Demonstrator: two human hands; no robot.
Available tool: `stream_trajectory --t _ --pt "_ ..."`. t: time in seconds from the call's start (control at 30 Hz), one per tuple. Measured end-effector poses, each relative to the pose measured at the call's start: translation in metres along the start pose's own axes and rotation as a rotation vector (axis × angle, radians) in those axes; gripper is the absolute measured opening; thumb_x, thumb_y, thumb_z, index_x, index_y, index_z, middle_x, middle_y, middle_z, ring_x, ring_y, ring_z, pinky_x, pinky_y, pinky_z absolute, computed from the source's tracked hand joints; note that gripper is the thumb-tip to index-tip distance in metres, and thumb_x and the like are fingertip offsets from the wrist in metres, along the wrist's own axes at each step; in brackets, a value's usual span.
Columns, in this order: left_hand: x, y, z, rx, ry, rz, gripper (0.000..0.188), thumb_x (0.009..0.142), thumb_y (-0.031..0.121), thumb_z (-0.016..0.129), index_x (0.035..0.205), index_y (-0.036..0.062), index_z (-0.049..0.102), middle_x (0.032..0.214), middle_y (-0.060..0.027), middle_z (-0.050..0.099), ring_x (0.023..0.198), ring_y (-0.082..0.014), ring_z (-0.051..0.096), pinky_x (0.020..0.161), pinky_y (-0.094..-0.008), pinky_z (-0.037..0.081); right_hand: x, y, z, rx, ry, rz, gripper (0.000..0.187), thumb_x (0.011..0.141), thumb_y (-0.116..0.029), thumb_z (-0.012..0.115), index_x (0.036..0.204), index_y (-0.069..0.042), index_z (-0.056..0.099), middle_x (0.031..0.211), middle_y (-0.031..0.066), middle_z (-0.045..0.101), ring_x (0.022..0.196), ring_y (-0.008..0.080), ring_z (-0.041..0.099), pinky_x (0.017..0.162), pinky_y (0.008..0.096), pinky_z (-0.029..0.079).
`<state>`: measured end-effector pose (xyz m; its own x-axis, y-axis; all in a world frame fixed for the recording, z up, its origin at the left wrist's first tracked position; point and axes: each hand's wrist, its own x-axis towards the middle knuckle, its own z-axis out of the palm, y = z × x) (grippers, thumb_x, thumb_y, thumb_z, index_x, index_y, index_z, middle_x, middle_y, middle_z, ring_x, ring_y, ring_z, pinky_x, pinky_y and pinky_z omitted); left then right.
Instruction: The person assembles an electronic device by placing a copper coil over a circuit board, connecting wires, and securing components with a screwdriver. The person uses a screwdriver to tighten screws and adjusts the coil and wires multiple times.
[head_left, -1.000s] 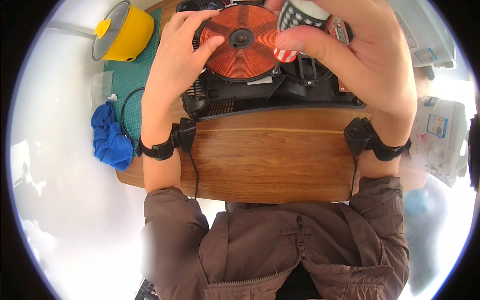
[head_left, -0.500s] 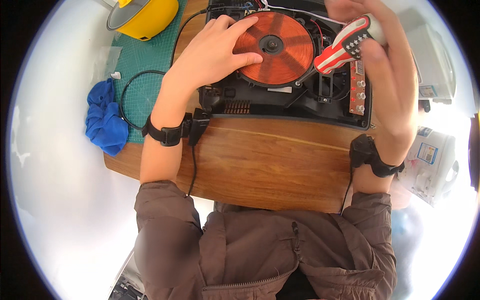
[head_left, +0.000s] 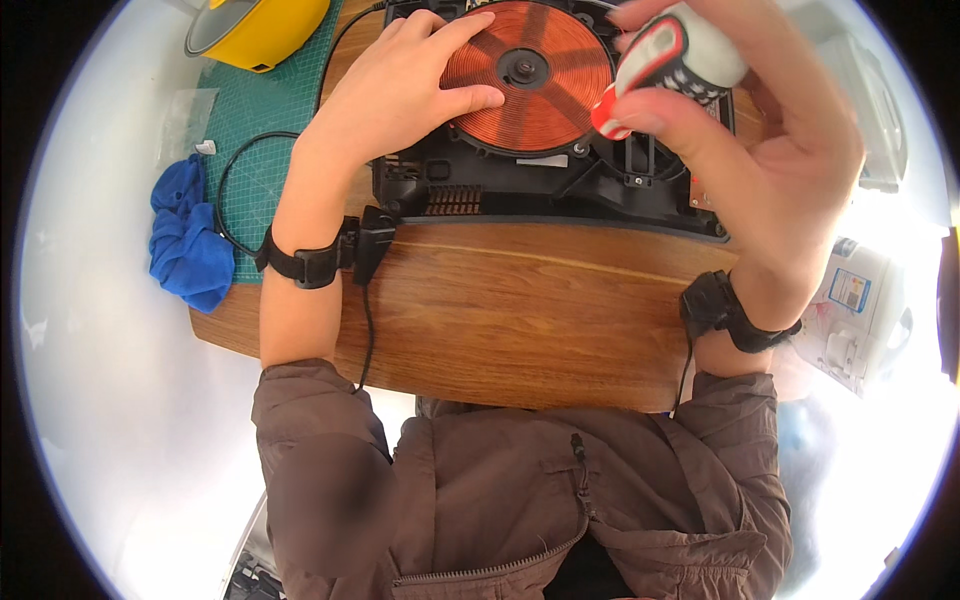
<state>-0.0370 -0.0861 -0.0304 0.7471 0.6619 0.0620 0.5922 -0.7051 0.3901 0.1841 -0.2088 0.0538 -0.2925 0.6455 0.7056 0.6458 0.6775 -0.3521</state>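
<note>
Our right fingers (head_left: 668,112) grip the screwdriver (head_left: 690,60), sloping down-left toward the copper coil (head_left: 570,70); our left fingers (head_left: 470,98) spread over the coil's left edge.

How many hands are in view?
2: the left hand at the left side of the copper coil, and the right hand around a tool handle at the coil's right.

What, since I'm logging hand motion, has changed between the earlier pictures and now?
The right hand swung rightward, then back left, bringing its thumb toward the narrow end of the striped, starred screwdriver handle, which it holds. The left hand still rests on the copper induction coil; the blue cloth and yellow pot stayed put.
</note>
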Motion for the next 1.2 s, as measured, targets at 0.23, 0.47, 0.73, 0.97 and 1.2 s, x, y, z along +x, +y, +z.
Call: stream_trajectory --t 0.23,0.47,0.73,0.97,1.2 --pt "0.000 0.005 -0.002 -0.009 -0.008 -0.029 0.074 0.091 0.041 0.075 0.151 0.0065 0.048 0.124 -0.0229 0.055 0.118 -0.0405 0.053 0.102 -0.0425 0.046 -0.006 0.006 -0.024 -0.082 -0.174 0.100 0.052 0.089 -0.027 0.079 0.126 0.007 0.063 0.111 0.0165 0.070 0.090 0.0246 0.070 0.083 0.0350 0.056" --pt "0.003 0.003 0.001 -0.019 0.006 0.016 0.075 0.090 0.040 0.077 0.151 0.0057 0.048 0.123 -0.0226 0.055 0.117 -0.0407 0.054 0.101 -0.0425 0.046 -0.005 0.006 0.016 -0.161 0.107 -0.042 0.057 0.082 -0.021 0.085 0.128 0.005 0.062 0.110 0.0162 0.070 0.086 0.0251 0.070 0.081 0.0324 0.056" --pt "-0.002 0.004 0.000 -0.015 0.018 0.012 0.074 0.090 0.038 0.077 0.150 0.0041 0.049 0.119 -0.0209 0.054 0.114 -0.0396 0.053 0.099 -0.0421 0.046 -0.008 0.012 0.008 -0.086 0.045 -0.044 0.053 0.081 -0.021 0.085 0.122 0.004 0.064 0.104 0.0152 0.070 0.082 0.0243 0.068 0.076 0.0320 0.055" --pt "0.002 -0.009 0.008 -0.083 0.052 0.095 0.069 0.091 0.038 0.077 0.150 0.0122 0.052 0.121 -0.0133 0.059 0.114 -0.0323 0.058 0.099 -0.0384 0.047 -0.008 0.011 -0.007 -0.044 -0.024 -0.035 0.049 0.080 -0.021 0.086 0.118 0.003 0.066 0.099 0.0143 0.069 0.079 0.0236 0.067 0.072 0.0316 0.053" --pt "0.001 -0.013 0.015 -0.016 0.116 0.150 0.063 0.092 0.037 0.077 0.142 0.0050 0.055 0.124 -0.0129 0.059 0.113 -0.0327 0.059 0.099 -0.0380 0.047 -0.013 0.006 -0.001 -0.044 0.042 -0.012 0.045 0.079 -0.021 0.086 0.113 0.002 0.068 0.094 0.0134 0.069 0.076 0.0229 0.066 0.067 0.0312 0.052"
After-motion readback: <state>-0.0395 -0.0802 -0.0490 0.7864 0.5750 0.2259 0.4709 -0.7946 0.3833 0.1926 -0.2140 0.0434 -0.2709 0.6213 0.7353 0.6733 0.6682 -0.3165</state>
